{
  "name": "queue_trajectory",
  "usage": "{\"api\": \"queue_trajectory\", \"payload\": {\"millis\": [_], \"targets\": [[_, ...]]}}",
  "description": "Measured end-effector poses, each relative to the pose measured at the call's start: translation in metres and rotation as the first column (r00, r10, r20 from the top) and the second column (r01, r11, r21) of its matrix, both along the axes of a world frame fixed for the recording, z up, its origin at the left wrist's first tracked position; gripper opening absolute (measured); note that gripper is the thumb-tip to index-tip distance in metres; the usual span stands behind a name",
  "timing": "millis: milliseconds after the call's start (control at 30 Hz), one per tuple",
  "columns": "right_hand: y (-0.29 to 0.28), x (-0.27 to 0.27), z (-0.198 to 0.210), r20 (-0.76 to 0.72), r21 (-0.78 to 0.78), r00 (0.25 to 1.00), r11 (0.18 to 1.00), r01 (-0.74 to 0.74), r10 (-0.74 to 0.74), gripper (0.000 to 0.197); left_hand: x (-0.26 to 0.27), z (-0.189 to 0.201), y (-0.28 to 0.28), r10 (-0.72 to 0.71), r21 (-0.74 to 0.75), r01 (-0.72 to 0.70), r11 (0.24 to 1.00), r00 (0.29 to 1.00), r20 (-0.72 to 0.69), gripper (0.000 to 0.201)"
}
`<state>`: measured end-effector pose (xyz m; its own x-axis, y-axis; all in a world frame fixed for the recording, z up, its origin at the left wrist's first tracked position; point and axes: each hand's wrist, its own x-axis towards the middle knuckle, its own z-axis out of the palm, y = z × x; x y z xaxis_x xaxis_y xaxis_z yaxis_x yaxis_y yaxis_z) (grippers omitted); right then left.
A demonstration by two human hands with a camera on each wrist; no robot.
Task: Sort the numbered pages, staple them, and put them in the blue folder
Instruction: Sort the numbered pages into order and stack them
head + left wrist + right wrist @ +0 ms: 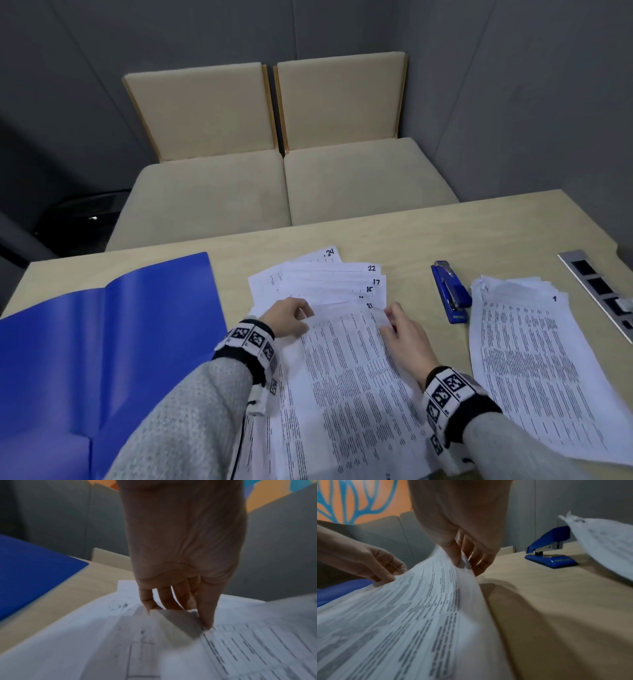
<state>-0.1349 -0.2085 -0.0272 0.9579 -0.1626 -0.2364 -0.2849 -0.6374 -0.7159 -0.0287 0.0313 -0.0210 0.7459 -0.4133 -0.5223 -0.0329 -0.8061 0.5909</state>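
Observation:
A fanned pile of numbered pages (329,277) lies mid-table, with 24, 22, 17 and 15 showing at their corners. On top of it a printed page (346,370) is lifted at its far edge. My left hand (291,317) pinches its top left corner (173,613). My right hand (399,325) pinches its top right corner (464,562) between thumb and fingers. A second stack of pages (534,359) lies at the right. The blue stapler (450,291) sits between the two piles. The blue folder (85,346) lies open at the left.
A metal socket strip (599,291) is set into the table at the far right edge. Two beige cushioned seats (284,185) stand beyond the table's far edge. Bare wood table (445,233) shows behind the pages.

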Motion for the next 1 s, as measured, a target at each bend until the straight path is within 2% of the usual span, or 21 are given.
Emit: {"api": "queue_trajectory", "payload": {"millis": [100,167,300,367,567,667,767,867,1000], "targets": [[-0.006,-0.007,0.003,0.025,0.015,0.999,0.999,0.036,-0.036,0.014,0.004,0.002,0.008,0.087,-0.099,-0.091,0.991,0.995,-0.038,0.022],[-0.011,-0.011,0.004,-0.021,0.057,0.999,0.998,0.036,-0.035,0.019,0.003,0.001,0.01,0.095,-0.121,-0.101,0.988,0.994,-0.048,0.022],[-0.019,-0.015,0.0,-0.024,0.062,0.999,0.998,-0.024,0.026,0.043,-0.001,0.0,0.007,0.128,-0.171,-0.144,0.975,0.987,-0.101,0.019],[-0.017,-0.016,0.0,-0.012,0.069,1.0,0.997,-0.027,0.028,0.04,-0.002,-0.001,0.006,0.106,-0.13,-0.112,0.985,0.993,-0.048,0.017],[-0.005,-0.015,-0.002,-0.045,0.069,0.997,0.996,-0.059,0.063,0.004,-0.01,-0.002,-0.003,-0.032,-0.06,0.038,0.997,0.995,0.096,0.004],[0.002,-0.013,-0.005,0.039,0.035,0.999,0.999,-0.013,0.012,0.017,-0.018,-0.003,-0.009,-0.059,-0.041,0.073,0.997,0.959,0.277,0.005],[0.004,-0.01,-0.009,0.052,0.047,0.998,0.998,0.031,-0.033,0.02,-0.024,-0.006,-0.01,-0.096,-0.016,0.114,0.993,0.897,0.432,0.009],[0.007,-0.008,-0.005,-0.005,0.116,0.996,0.99,0.084,-0.084,0.019,-0.026,-0.008,-0.007,-0.122,-0.011,0.144,0.989,0.873,0.471,0.01],[0.011,-0.009,0.004,-0.101,0.29,0.984,0.942,0.169,-0.146,0.015,-0.027,-0.007,-0.005,-0.094,-0.049,0.135,0.99,0.866,0.492,0.008]]}}
